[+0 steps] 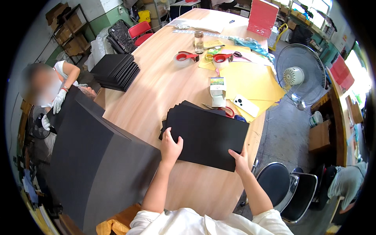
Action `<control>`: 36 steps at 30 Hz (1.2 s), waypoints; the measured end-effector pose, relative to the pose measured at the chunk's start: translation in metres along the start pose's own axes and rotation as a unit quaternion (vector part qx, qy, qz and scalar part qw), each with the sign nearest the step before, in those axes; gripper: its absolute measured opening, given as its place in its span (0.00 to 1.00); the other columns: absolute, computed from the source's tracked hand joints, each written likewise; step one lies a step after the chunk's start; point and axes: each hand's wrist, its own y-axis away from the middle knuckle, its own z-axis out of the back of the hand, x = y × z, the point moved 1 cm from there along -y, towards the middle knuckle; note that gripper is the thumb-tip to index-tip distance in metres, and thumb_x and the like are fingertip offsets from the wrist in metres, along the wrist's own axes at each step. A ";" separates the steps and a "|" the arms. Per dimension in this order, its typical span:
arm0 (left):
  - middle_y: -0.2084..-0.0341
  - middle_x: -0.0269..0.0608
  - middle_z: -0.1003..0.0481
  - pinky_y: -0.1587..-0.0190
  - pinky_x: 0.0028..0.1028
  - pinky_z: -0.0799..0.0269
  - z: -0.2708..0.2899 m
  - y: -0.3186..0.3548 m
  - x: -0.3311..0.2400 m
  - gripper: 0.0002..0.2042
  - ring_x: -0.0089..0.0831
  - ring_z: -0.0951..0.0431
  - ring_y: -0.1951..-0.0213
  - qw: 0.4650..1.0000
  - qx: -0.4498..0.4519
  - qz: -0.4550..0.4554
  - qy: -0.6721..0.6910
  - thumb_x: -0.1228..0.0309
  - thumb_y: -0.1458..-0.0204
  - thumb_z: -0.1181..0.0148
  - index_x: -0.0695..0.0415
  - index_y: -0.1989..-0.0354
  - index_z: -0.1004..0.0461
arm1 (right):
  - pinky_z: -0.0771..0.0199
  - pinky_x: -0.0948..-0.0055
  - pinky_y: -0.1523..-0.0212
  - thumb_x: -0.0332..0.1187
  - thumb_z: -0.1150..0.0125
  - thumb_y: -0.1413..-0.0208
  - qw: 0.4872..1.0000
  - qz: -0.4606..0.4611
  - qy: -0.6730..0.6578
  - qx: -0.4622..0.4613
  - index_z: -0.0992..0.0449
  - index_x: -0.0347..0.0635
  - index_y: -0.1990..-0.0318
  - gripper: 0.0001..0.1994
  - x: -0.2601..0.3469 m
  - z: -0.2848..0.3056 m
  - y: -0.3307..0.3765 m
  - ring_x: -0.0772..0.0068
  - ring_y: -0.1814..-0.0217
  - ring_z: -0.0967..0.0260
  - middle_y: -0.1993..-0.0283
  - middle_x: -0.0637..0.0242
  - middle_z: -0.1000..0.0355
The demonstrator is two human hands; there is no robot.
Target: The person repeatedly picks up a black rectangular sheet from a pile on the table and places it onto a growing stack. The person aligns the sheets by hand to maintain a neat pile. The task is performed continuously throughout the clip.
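Observation:
A fanned stack of black rectangular boards [207,137] lies in front of me on the wooden table [152,78]. My left hand [171,148] grips the top board at its near left side, with fingers bent along the edge and the thumb pointing up. At the board's right end, my right hand [241,158] pinches the edge, thumb on top and fingers mostly hidden underneath. More boards stick out unevenly beyond the far and left edges. Large dark sheets [105,168] spread to the left of my left forearm.
Red-handled scissors [227,112], a small box [217,92] and a white phone [246,105] lie just past the stack. Tape dispensers [222,58] and yellow paper [250,82] are farther off. Left stand a black pile [115,72] and a gloved co-worker [58,100]; right, a fan [299,74].

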 end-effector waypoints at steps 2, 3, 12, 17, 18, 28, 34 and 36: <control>0.54 0.61 0.29 0.45 0.42 0.32 -0.006 0.018 0.011 0.25 0.54 0.27 0.49 0.995 -0.009 -0.013 0.097 0.76 0.52 0.39 0.66 0.45 0.39 | 0.30 0.72 0.44 0.17 0.39 0.46 0.997 0.034 0.062 0.040 0.40 0.38 0.37 0.29 -0.019 0.031 -0.001 0.71 0.43 0.32 0.44 0.64 0.31; 0.55 0.55 0.31 0.45 0.39 0.33 -0.003 0.033 0.008 0.26 0.48 0.26 0.53 0.980 0.003 -0.005 0.201 0.80 0.53 0.41 0.64 0.44 0.41 | 0.30 0.72 0.44 0.17 0.38 0.46 0.993 0.050 0.093 0.056 0.39 0.37 0.38 0.28 -0.026 0.049 0.002 0.71 0.44 0.32 0.44 0.64 0.31; 0.52 0.51 0.35 0.45 0.35 0.35 -0.032 0.201 0.087 0.31 0.40 0.29 0.51 0.954 0.039 0.013 0.298 0.86 0.56 0.39 0.61 0.44 0.47 | 0.28 0.73 0.45 0.16 0.36 0.46 0.954 0.033 0.269 0.129 0.31 0.36 0.48 0.18 -0.067 0.125 0.077 0.72 0.47 0.27 0.52 0.62 0.24; 0.45 0.62 0.34 0.41 0.41 0.35 -0.023 0.154 0.034 0.36 0.53 0.30 0.44 0.992 0.017 -0.013 0.124 0.79 0.51 0.38 0.66 0.34 0.50 | 0.36 0.69 0.39 0.18 0.37 0.45 0.960 0.079 0.251 0.098 0.39 0.36 0.36 0.29 -0.029 0.094 0.039 0.68 0.39 0.36 0.41 0.62 0.32; 0.44 0.64 0.36 0.41 0.42 0.35 -0.022 0.138 0.023 0.38 0.56 0.31 0.43 0.994 0.017 -0.009 0.108 0.78 0.51 0.39 0.66 0.32 0.52 | 0.38 0.69 0.37 0.18 0.37 0.46 0.958 0.080 0.253 0.108 0.42 0.36 0.34 0.31 -0.011 0.076 0.021 0.68 0.37 0.37 0.39 0.60 0.34; 0.49 0.67 0.39 0.47 0.38 0.29 -0.020 0.028 0.001 0.37 0.53 0.28 0.51 0.972 0.084 0.142 -0.166 0.73 0.45 0.42 0.67 0.30 0.56 | 0.37 0.67 0.35 0.19 0.33 0.54 0.908 0.112 0.390 0.101 0.45 0.37 0.31 0.40 -0.016 -0.009 -0.114 0.57 0.34 0.35 0.38 0.49 0.32; 0.48 0.70 0.41 0.47 0.38 0.29 -0.033 0.042 0.022 0.33 0.55 0.28 0.51 0.968 0.087 0.143 -0.186 0.72 0.42 0.45 0.66 0.31 0.51 | 0.33 0.64 0.37 0.27 0.30 0.55 0.868 0.085 0.481 0.096 0.44 0.37 0.31 0.41 -0.022 -0.019 -0.133 0.51 0.37 0.32 0.41 0.44 0.30; 0.48 0.70 0.42 0.47 0.38 0.30 -0.034 0.042 0.025 0.30 0.55 0.30 0.50 0.964 0.111 0.153 -0.187 0.70 0.42 0.46 0.62 0.31 0.46 | 0.33 0.62 0.38 0.29 0.29 0.56 0.829 0.093 0.549 0.056 0.41 0.36 0.33 0.40 -0.027 -0.022 -0.132 0.47 0.39 0.33 0.42 0.44 0.32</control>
